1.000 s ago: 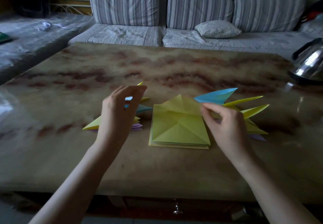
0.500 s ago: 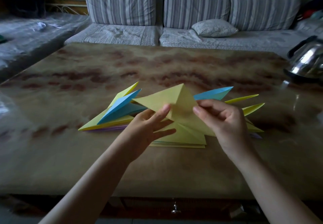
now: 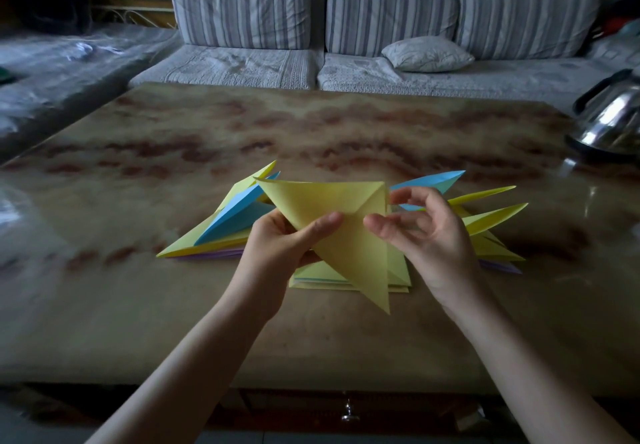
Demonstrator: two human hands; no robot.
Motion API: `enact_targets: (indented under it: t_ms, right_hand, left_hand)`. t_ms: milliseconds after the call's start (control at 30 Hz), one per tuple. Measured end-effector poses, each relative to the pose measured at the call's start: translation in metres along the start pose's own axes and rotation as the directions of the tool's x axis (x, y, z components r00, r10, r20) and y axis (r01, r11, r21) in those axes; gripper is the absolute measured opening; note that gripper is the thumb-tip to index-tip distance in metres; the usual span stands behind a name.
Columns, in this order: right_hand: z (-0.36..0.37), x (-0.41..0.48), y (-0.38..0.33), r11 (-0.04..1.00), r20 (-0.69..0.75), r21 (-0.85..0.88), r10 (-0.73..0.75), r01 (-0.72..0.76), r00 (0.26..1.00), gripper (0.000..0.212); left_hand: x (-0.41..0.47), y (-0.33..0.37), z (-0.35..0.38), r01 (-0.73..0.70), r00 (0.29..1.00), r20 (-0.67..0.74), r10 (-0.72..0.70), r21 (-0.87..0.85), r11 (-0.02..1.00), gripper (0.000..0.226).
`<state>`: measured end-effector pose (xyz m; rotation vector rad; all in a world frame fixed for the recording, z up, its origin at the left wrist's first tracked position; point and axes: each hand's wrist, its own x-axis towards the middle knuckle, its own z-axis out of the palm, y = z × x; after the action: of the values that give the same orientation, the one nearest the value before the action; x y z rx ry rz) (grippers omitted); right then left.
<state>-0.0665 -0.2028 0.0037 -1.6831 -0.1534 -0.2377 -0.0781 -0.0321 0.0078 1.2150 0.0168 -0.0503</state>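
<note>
1. Okay, biggest thing I see: marbled brown table (image 3: 207, 322), filling the middle and lower frame.
2. Striped grey sofa (image 3: 242, 4) runs across the top of the frame, behind the table's far edge.
3. Steel kettle (image 3: 613, 121) sits at the right edge of the frame on the table, cut off by the border.
4. Pale pillow (image 3: 427, 53) lies on the sofa seat, upper right of centre.
5. Left pile of folded pieces (image 3: 221, 229), yellow and blue with purple underneath, lies on the table left of centre. Right pile of folded pieces (image 3: 491, 222), same colours, lies right of centre, points sticking out to the right.
6. Flat paper stack (image 3: 311, 275) lies on the table between the two piles, mostly hidden by the held sheet.
7. Folded yellow sheet (image 3: 346, 215) is at frame centre, lifted above the stack, long point hanging down toward the near table edge.
8. Left hand (image 3: 277, 249) pinches the sheet at its lower left edge, thumb on the front, fingers behind.
9. Right hand (image 3: 433, 243) is at the sheet's right edge, thumb tip over the front, fingers loosely curled beside the upper right corner. I can't tell if it actually grips.
</note>
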Motion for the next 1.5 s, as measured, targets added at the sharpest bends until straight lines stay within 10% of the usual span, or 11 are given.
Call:
enact_targets:
  t_ms: [733, 1267, 1500]
  right_hand:
    - [0.001, -0.003, -0.012, 0.978, -0.02, 0.195, 0.083, -0.078, 0.996, 0.006]
    - [-0.004, 0.0, -0.007, 0.984, -0.153, 0.143, 0.123, -0.101, 0.981, 0.014]
    - [0.006, -0.014, -0.016, 0.921, 0.22, 0.095, 0.351, -0.378, 0.91, 0.039]
  left_hand:
    - [-0.005, -0.001, 0.007, -0.036, 0.999, -0.015, 0.038, 0.124, 0.992, 0.028]
    - [-0.007, -0.003, 0.004, 0.037, 0.996, 0.08, -0.044, 0.095, 0.995, 0.032]
    - [-0.009, -0.006, 0.008, -0.088, 0.996, -0.032, 0.088, 0.017, 0.996, 0.028]
